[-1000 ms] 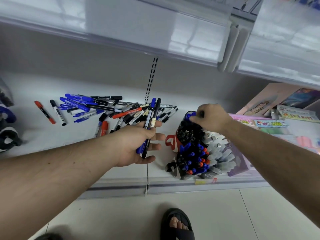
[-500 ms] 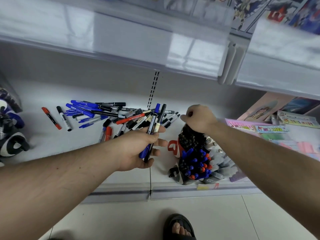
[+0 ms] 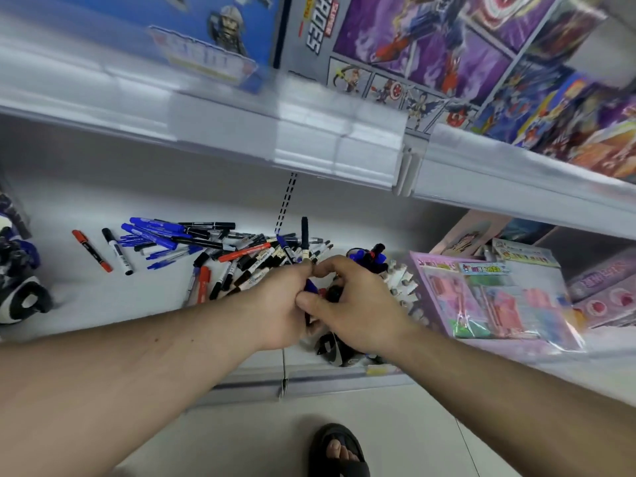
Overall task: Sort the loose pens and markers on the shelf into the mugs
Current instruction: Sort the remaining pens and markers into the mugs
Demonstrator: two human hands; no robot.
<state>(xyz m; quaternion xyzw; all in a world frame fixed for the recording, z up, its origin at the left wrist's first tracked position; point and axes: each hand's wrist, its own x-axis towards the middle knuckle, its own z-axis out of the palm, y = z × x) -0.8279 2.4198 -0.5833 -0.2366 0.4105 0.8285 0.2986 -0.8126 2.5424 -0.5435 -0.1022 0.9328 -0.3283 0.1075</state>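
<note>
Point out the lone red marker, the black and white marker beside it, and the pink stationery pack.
Red marker (image 3: pixel 92 251): head view, mid barrel.
Black and white marker (image 3: pixel 117 251): head view, white barrel.
Pink stationery pack (image 3: pixel 495 301): head view, front face.

Both hands meet over the white shelf (image 3: pixel 86 304). The left hand (image 3: pixel 275 304) grips two pens (image 3: pixel 304 242) that stick up past its knuckles, and the right hand (image 3: pixel 358 304) touches it, fingers curled at the pens' lower ends, though whether they grip is hidden. Mugs (image 3: pixel 371 258) full of pens sit behind the hands. A loose pile of pens and markers (image 3: pixel 206 246) lies to the left.
</note>
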